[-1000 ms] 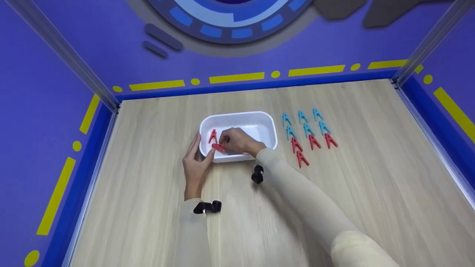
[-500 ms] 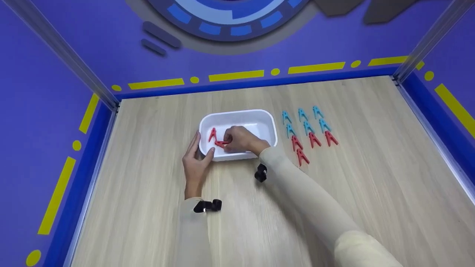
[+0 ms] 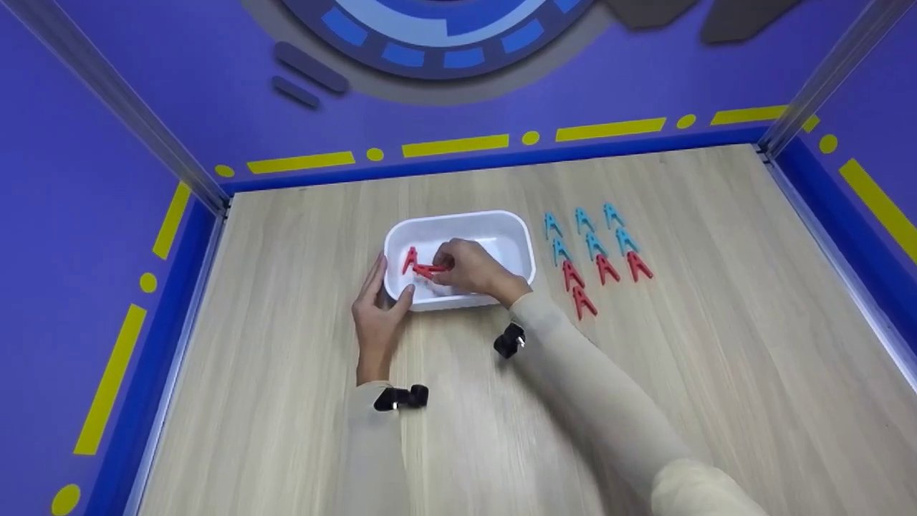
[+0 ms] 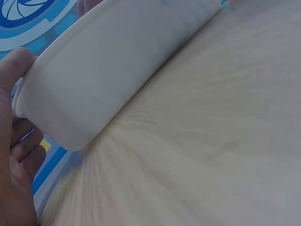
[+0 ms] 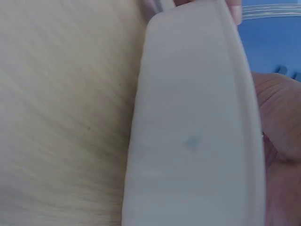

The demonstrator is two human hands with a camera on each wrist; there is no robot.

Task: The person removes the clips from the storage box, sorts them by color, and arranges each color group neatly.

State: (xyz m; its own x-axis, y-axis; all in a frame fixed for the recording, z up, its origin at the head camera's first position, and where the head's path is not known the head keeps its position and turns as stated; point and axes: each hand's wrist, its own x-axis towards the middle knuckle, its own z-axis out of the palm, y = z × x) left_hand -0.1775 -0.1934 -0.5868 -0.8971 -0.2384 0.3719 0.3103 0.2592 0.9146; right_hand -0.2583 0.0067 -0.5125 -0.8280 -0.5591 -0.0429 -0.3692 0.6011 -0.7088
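A white plastic tub [image 3: 512, 247] sits on the wooden table. My left hand [image 3: 374, 319] holds its near left corner, thumb at the front rim and fingers along the left side; the left wrist view shows the thumb [image 4: 18, 66] at the rim. Inside the tub, my right hand [image 3: 474, 271] pinches a red clothespin [image 3: 424, 272] between thumb and fingers, its far part hidden by them. Another red clothespin [image 3: 410, 259] lies just left of it on the tub floor. In the right wrist view the tub wall [image 5: 188, 108] hides most of the right hand [image 5: 282, 113].
To the tub's right, blue clothespins [image 3: 591, 246] and red clothespins [image 3: 607, 269] lie on the table [image 3: 286, 287] in three columns, blue ones farther back. Blue printed panels [image 3: 444, 122] enclose the table at the back and both sides.
My right hand has shifted slightly right and up within the tub, turning the red clothespin it pinches. The left hand stays at the tub's corner.
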